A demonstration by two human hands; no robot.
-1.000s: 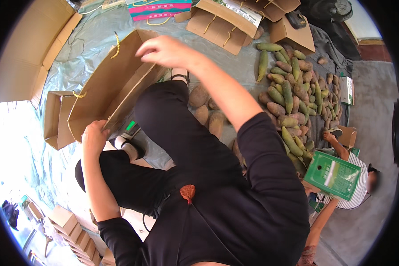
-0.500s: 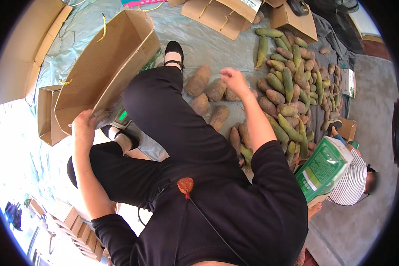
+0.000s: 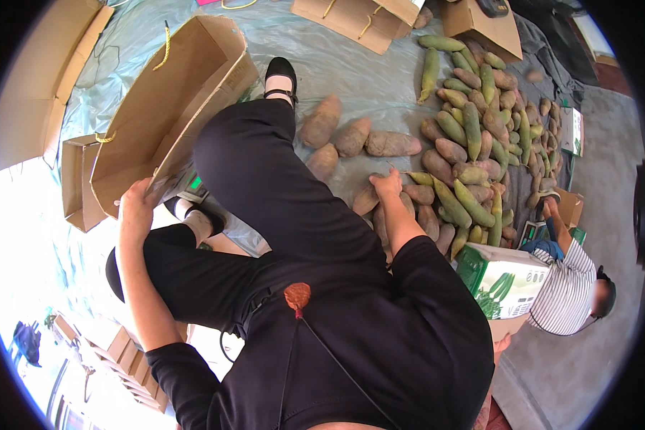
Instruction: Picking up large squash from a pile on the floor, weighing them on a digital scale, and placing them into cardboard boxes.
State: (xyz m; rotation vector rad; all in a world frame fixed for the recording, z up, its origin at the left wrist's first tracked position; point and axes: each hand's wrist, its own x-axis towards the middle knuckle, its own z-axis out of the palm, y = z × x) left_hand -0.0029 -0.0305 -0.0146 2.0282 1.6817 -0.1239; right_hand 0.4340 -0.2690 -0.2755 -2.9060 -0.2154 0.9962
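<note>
Left hand (image 3: 135,204) grips box (image 3: 166,107) edge | right hand (image 3: 388,185) on tubers (image 3: 423,204)

The left hand (image 3: 135,204) covers the near rim of the brown paper bag (image 3: 168,93), whose inside cannot be seen. The right hand (image 3: 388,184) hides part of a tuber (image 3: 369,201) in the pile. A seated person (image 3: 570,287) is half behind a green-and-white box (image 3: 505,279), face blurred.

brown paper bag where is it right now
In the head view the brown paper bag lies open at upper left, its lower edge gripped by the left hand, beside the raised knee.
</note>
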